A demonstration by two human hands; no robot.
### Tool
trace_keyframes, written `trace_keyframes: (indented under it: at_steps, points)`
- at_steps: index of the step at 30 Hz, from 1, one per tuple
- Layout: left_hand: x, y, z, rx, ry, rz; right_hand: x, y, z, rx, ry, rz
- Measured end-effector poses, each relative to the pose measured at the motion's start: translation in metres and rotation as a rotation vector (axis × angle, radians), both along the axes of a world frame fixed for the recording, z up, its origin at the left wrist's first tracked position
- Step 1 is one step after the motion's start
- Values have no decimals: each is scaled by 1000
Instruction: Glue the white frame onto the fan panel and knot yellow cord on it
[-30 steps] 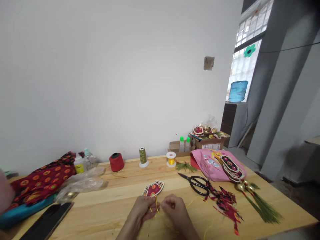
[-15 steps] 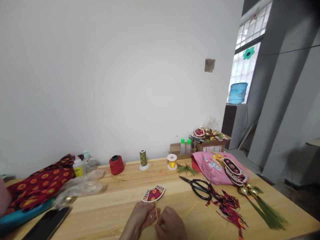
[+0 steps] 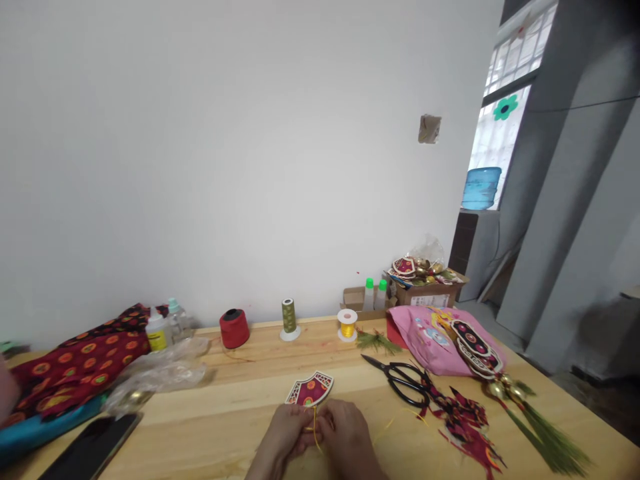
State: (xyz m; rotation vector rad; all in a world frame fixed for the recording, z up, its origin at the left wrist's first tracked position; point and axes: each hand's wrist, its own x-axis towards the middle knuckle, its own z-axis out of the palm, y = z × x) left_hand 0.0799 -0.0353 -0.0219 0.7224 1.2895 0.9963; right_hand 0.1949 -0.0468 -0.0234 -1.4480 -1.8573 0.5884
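Note:
A fan-shaped ornament (image 3: 311, 389), dark red patterned cloth in a pale cut-out frame, sits just beyond my hands near the table's front. Yellow cord (image 3: 315, 427) hangs from its lower edge and runs down between my fingers. My left hand (image 3: 289, 430) is closed at the ornament's lower edge, pinching the cord there. Close beside it, my right hand (image 3: 345, 430) has its fingers bent together on the cord too. The fingertips of both hands almost meet, and part of the cord is hidden behind them.
Black scissors (image 3: 400, 381) and red cloth scraps (image 3: 465, 427) lie to the right, near a pink bag (image 3: 425, 337) and tasselled ornaments (image 3: 475, 350). Along the wall stand a red thread cone (image 3: 234, 329), a green spool (image 3: 289, 320) and a yellow spool (image 3: 347, 325). A phone (image 3: 90, 447) lies left.
My right hand has moved up and left, closer to my left hand and the ornament's lower edge. The view has shifted slightly.

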Motion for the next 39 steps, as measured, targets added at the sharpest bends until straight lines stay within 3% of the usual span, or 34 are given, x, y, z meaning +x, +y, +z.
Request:
trace_keyframes:
  at_steps: [12,16,25,29,35,39]
  points:
    - [-3,-3,1,89,113,-4,1,9,7,-117,182,97]
    - [-1,-7,7,117,122,41,3,8,7,-25,198,184]
    - [-2,-12,4,221,89,311,1,9,0,67,116,122]
    - [-4,-13,2,260,67,263,-1,5,7,49,113,137]
    - [-10,-19,6,275,52,111,-8,5,9,16,27,-30]
    - [-16,-24,8,260,35,27,-9,5,7,1,26,-64]
